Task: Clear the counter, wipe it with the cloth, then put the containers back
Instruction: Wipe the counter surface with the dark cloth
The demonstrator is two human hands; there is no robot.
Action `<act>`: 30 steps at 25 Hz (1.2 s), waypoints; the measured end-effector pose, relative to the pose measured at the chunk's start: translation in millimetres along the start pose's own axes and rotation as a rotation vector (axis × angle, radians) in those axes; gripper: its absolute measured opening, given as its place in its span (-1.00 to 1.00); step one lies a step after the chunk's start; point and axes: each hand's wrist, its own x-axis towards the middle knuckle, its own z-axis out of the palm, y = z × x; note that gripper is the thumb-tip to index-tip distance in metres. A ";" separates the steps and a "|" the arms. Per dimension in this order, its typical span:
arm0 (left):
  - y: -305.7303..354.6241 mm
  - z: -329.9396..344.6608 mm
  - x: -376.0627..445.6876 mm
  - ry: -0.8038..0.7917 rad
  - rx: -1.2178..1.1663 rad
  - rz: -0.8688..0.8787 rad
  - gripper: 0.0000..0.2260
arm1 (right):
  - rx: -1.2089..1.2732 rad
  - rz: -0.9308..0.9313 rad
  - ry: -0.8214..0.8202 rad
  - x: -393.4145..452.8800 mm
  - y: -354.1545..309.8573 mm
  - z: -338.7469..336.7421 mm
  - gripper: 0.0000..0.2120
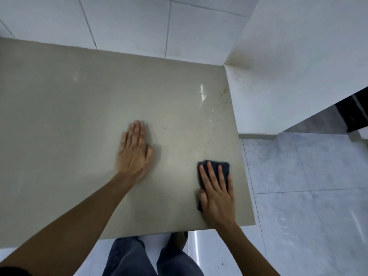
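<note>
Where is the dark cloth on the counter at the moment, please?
In the head view, the dark cloth lies flat under the right hand, near the counter's front right corner, to the right of the left hand.

Your right hand (218, 193) presses flat on the dark cloth (223, 168) near the counter's (69, 100) right edge, close to the front corner — your left hand (134, 151) lies flat, fingers together, mid-counter.
</note>
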 end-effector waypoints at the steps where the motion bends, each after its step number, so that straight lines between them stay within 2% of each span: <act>1: 8.9 4.7 -1.9 0.001 0.018 -0.005 -0.30 | 0.016 0.036 -0.002 3.1 20.6 -2.1 -0.36; 4: 15.3 13.1 -1.8 0.020 0.090 -0.026 -0.32 | 0.027 0.094 -0.020 41.0 57.0 -6.1 -0.38; 8: 13.3 15.4 -2.7 0.028 0.110 -0.027 -0.35 | 0.043 0.102 -0.031 138.9 63.2 -13.5 -0.40; 11: 15.3 14.6 -3.0 0.040 0.094 -0.028 -0.34 | 0.060 -0.013 -0.088 219.9 30.0 -19.4 -0.44; 14: 15.2 14.4 -3.5 0.048 0.104 -0.030 -0.34 | 0.062 -0.186 -0.165 263.6 -36.7 -23.2 -0.45; 17: 15.2 15.5 -3.5 0.055 0.125 -0.020 -0.33 | 0.037 -0.322 -0.147 238.3 -96.9 -14.1 -0.43; 20: 15.4 14.5 -4.9 0.053 0.151 -0.013 -0.32 | 0.034 -0.351 -0.104 181.0 -104.6 -3.3 -0.41; 24: 13.3 11.4 -4.3 0.046 0.096 -0.006 -0.31 | 0.042 -0.295 -0.082 124.6 -55.2 -5.3 -0.38; 30: 15.3 9.3 -5.6 0.038 0.076 -0.012 -0.31 | 0.007 -0.027 -0.064 110.8 62.7 -16.8 -0.38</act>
